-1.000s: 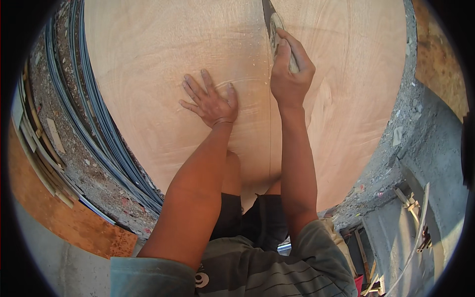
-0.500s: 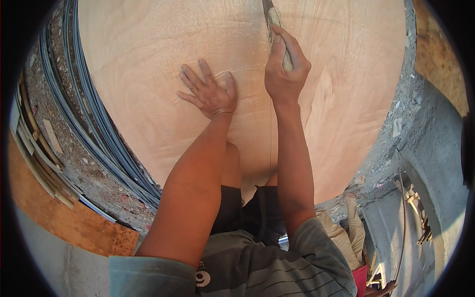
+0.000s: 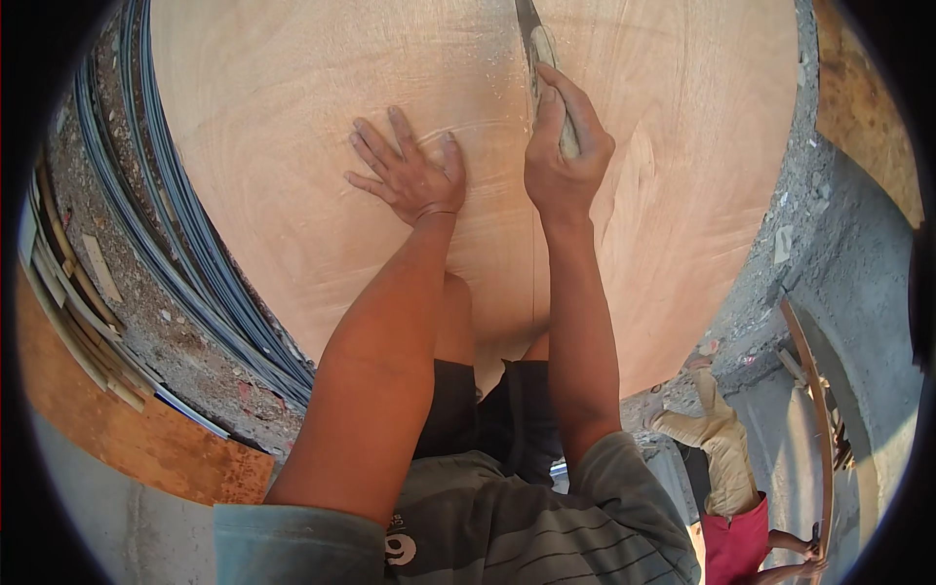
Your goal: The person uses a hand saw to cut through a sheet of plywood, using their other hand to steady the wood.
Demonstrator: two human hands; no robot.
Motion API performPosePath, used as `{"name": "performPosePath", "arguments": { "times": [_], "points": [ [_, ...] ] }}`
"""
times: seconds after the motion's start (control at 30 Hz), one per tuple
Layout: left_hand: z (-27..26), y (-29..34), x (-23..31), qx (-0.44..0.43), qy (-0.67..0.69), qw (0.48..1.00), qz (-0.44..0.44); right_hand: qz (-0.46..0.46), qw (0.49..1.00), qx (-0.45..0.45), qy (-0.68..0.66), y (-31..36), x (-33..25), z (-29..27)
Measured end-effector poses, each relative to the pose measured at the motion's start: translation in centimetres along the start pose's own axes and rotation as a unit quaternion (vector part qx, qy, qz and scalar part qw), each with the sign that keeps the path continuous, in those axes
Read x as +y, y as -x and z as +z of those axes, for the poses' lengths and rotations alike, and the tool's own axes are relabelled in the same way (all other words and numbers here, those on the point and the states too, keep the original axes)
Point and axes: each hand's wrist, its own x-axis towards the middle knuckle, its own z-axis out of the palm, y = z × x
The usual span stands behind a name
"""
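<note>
Drawn slightly nearer us since the earlier frame, our right hand (image 3: 569,166) grips the handsaw (image 3: 543,46), its blade (image 3: 527,18) along the line (image 3: 533,263) down the plywood sheet (image 3: 283,185), suggesting a pull stroke, while our left hand (image 3: 416,178) lies flat on the sheet, fingers spread.

I'm standing on what looks like a building site, rough and dusty underfoot. A bundle of long, thin, blue-grey rods (image 3: 190,207), probably steel reinforcing bar, runs along stony brown ground (image 3: 177,330) scattered with rubble. Beyond it lie narrow, pale wooden strips (image 3: 86,336) and a stained, flat, orange-brown board (image 3: 166,444). Across the way there's bare grey concrete (image 3: 868,283), partly sunlit. A metal-bladed handsaw with a pale, worn handle (image 3: 544,44) is at work on a broad, pinkish-tan plywood sheet (image 3: 292,205), and nearby a co-worker in a red top and tan trousers (image 3: 736,536) grips a long brown wooden plank (image 3: 821,429)
</note>
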Motion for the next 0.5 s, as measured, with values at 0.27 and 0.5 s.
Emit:
{"name": "performPosePath", "arguments": {
  "times": [0.27,0.5],
  "points": [
    [0.0,-0.1,0.1,-0.01,-0.001,1.0,0.005,0.079,0.993,-0.054,0.064,12.4,-5.1,-9.9],
    [-0.1,0.2,-0.5,0.007,-0.003,1.0,0.0,0.05,0.998,-0.034,0.02,4.6,-1.1,-3.0]
  ]
}}
